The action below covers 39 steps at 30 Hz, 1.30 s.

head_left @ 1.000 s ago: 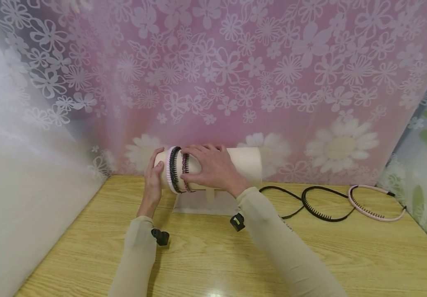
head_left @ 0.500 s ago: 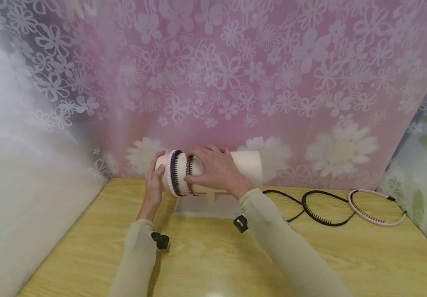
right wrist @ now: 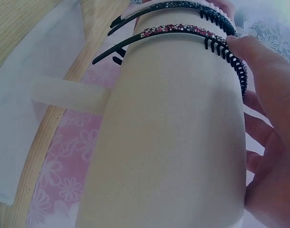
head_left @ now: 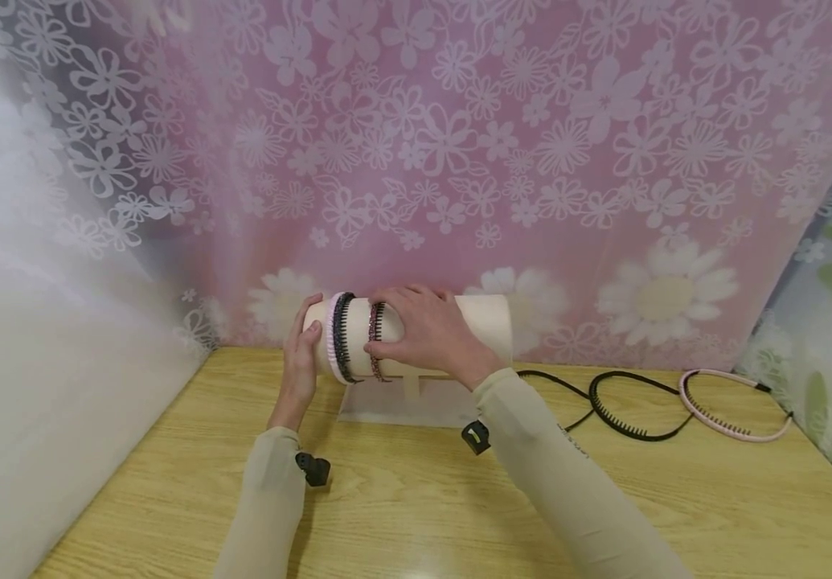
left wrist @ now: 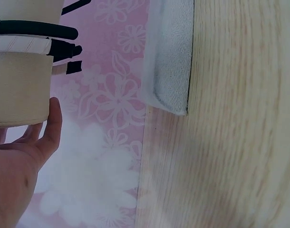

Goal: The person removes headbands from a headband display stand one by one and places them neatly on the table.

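Note:
A cream padded cylinder [head_left: 486, 323] lies level on a post above a pale base [head_left: 387, 404]. My left hand [head_left: 298, 366] grips its left end, thumb in front. Around the cylinder near that end sit a pale pink headband [head_left: 331, 342] and a dark glittery headband [head_left: 341, 342], side by side. A toothed headband with pink and red stones [right wrist: 166, 29] is set apart to their right. My right hand [head_left: 426, 328] holds this one, thumb on the near side and fingers over the top; the far fingertips are hidden behind the cylinder.
On the wooden table [head_left: 401, 498], at right, lie a black toothed headband [head_left: 629, 430], a pink toothed headband [head_left: 719, 422] and a thin black headband [head_left: 556, 376], partly hidden by the right sleeve. A pink floral curtain [head_left: 416, 201] hangs right behind the stand.
My right hand has shifted slightly right along the cylinder with the pink-stone headband, widening its gap from the dark one. The left hand keeps its hold. The head view has tilted a little.

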Each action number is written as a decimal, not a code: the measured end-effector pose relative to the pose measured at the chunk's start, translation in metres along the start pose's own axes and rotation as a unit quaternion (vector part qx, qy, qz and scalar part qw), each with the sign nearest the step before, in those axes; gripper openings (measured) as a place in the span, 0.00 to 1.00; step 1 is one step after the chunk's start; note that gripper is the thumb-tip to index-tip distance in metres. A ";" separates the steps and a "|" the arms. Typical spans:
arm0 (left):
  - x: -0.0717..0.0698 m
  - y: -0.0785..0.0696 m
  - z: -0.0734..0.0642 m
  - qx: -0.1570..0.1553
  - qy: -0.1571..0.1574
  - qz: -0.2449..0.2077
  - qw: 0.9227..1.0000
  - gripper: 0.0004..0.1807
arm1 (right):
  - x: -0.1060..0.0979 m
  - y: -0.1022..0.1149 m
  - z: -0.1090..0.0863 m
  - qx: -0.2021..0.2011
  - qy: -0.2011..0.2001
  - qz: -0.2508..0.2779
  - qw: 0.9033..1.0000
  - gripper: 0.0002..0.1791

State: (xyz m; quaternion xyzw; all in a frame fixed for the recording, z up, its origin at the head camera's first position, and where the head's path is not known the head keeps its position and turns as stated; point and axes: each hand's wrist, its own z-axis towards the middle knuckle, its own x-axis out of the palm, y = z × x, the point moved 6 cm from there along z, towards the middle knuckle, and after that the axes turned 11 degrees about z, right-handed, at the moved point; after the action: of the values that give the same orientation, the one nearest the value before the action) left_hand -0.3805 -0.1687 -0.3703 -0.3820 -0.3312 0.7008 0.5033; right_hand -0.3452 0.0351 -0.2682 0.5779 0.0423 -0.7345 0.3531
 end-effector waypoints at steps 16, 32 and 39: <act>0.000 0.000 -0.001 -0.002 0.009 0.011 1.000 0.28 | -0.004 -0.005 -0.005 0.001 0.001 -0.006 1.000 0.39; 0.000 0.000 -0.002 -0.009 0.018 0.001 1.000 0.28 | -0.009 -0.007 -0.010 0.008 0.012 -0.005 1.000 0.38; -0.001 0.000 -0.002 -0.009 0.015 0.005 1.000 0.27 | -0.012 -0.011 -0.014 0.014 0.015 -0.003 1.000 0.39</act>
State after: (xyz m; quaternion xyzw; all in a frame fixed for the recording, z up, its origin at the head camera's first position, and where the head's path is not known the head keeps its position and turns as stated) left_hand -0.3784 -0.1695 -0.3714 -0.3985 -0.3278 0.6949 0.5009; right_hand -0.3394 0.0554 -0.2664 0.5938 0.0395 -0.7273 0.3420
